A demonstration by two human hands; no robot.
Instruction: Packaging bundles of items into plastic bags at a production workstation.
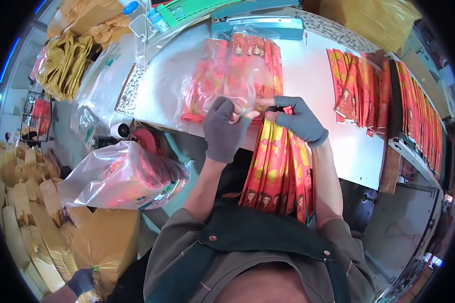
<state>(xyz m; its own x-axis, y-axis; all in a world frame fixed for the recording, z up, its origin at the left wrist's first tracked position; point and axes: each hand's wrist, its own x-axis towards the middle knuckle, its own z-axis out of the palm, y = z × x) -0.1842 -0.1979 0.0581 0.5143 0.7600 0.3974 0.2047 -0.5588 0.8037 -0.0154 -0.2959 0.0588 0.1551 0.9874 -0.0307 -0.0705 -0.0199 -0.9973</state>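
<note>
I wear grey gloves that leave the fingertips bare. My right hand [301,122] is closed on the top end of a bundle of long red-and-yellow printed packets [271,166], which hangs down in front of my apron. Its index finger reaches left toward my other hand. My left hand [224,129] is closed at the near edge of a clear plastic bag [215,96], thumb pointing right; what its fingers pinch is too small to make out. Just beyond both hands, more red packets [255,63] lie on the white table under clear plastic.
Loose red packets [359,93] lie at the table's right, beside a packed upright row [422,116]. A blue-grey sealer-like device [263,26] stands at the back. To the left are a filled clear bag [129,177] and yellow sacks [35,222]. Another person's gloved hand [81,283] grips a sack, lower left.
</note>
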